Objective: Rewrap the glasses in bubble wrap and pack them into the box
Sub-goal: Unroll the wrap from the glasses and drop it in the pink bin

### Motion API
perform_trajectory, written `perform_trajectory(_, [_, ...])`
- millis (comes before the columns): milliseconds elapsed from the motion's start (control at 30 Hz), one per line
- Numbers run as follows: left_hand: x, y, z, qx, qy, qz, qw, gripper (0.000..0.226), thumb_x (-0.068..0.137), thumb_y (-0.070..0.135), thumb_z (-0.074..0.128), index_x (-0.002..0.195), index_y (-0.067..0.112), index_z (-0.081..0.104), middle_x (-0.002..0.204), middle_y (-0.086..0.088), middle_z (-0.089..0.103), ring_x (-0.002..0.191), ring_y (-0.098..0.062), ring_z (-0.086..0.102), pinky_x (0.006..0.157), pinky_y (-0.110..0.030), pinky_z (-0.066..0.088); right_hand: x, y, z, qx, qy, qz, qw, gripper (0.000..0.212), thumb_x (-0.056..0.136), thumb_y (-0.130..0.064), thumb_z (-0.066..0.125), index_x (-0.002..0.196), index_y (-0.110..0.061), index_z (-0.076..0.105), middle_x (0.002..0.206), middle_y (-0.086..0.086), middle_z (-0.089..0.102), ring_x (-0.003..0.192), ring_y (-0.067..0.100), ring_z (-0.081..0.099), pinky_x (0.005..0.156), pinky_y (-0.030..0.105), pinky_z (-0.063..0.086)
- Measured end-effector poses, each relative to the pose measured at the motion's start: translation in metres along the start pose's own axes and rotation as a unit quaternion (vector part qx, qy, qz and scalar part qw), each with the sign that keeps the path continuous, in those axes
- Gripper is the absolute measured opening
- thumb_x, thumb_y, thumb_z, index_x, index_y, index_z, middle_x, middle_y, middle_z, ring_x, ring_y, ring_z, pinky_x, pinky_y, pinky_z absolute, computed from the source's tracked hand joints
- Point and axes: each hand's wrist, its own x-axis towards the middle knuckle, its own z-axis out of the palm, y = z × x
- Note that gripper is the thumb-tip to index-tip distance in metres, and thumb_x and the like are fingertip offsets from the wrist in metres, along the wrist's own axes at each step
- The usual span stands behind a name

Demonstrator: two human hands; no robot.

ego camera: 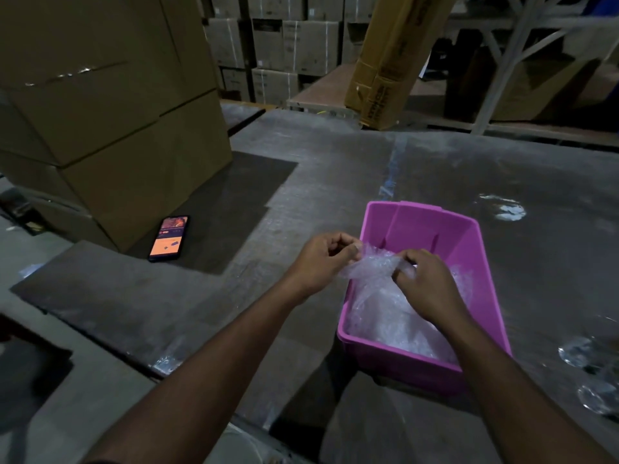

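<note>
Grey surface [335, 182], dusty, dark rectangular patches at left. Pink box [469, 249] sits right of centre, bubble wrap [385, 316] inside. Phone [169, 238] lies flat, screen lit, beside stacked cardboard cartons [110, 105] at left. Clear glasses [589, 373] at right edge, blurred.

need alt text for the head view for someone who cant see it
Both hands, the left hand and the right hand, pinch a bunched piece of bubble wrap over a pink box holding more wrap. A lit phone lies left, beside stacked cardboard cartons.
</note>
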Motion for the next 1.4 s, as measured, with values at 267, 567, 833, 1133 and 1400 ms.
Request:
perform_trajectory(267, [0.019, 0.017, 0.006, 0.019, -0.062, 0.016, 0.998, 0.032, 0.085, 0.039, 0.079, 0.110, 0.020, 0.070, 0.101, 0.002, 0.075, 0.094, -0.011, 0.071, 0.082, -0.024, 0.059, 0.006, 0.002, -0.011, -0.024, 0.041, 0.033, 0.998, 0.012, 0.087, -0.018, 0.064, 0.078, -0.025, 0.063, 0.081, -0.008, 0.062, 0.081, 0.021, 0.057, 0.064, 0.032, 0.042])
perform_trajectory(567, [0.050, 0.008, 0.024, 0.096, -0.122, 0.045, 0.987, 0.016, 0.089, 0.022, 0.077, 0.103, 0.015, 0.074, 0.094, -0.001, 0.076, 0.087, -0.018, 0.073, 0.082, -0.043, 0.062, 0.002, 0.009, -0.027, 0.030, 0.104, 0.094, 0.990, 0.006, 0.095, -0.024, 0.064, 0.100, -0.025, 0.066, 0.094, -0.012, 0.068, 0.085, 0.011, 0.064, 0.072, 0.035, 0.054])
perform_trajectory(833, [0.068, 0.004, 0.032, 0.010, -0.059, 0.009, 0.998, 0.020, 0.097, 0.028, 0.067, 0.101, 0.009, 0.071, 0.099, -0.017, 0.074, 0.094, -0.034, 0.072, 0.087, -0.055, 0.058, 0.010, 0.007, -0.032, 0.060, 0.122, 0.098, 0.986, 0.027, 0.103, -0.008, 0.049, 0.124, -0.021, 0.058, 0.105, 0.000, 0.069, 0.084, 0.009, 0.063, 0.067, 0.027, 0.051])
perform_trajectory(1133, [0.084, 0.013, 0.046, -0.055, 0.036, 0.027, 0.998, 0.011, 0.093, 0.005, 0.063, 0.088, 0.005, 0.053, 0.078, -0.011, 0.057, 0.066, -0.015, 0.054, 0.053, -0.025, 0.048, 0.003, -0.004, -0.042, 0.240, 0.130, 0.070, 0.960, 0.055, 0.091, -0.072, 0.044, 0.131, -0.034, 0.051, 0.121, -0.014, 0.063, 0.111, 0.004, 0.061, 0.097, 0.033, 0.050])
perform_trajectory(1400, [0.083, 0.017, 0.065, -0.109, -0.027, 0.028, 0.993, 0.026, 0.086, -0.010, 0.060, 0.105, 0.009, 0.057, 0.093, -0.012, 0.065, 0.075, -0.018, 0.063, 0.053, -0.025, 0.053, -0.002, 0.000, -0.033, 0.201, 0.033, 0.062, 0.977, 0.049, 0.087, -0.034, 0.076, 0.131, -0.035, 0.053, 0.117, -0.013, 0.071, 0.106, 0.010, 0.069, 0.088, 0.040, 0.057])
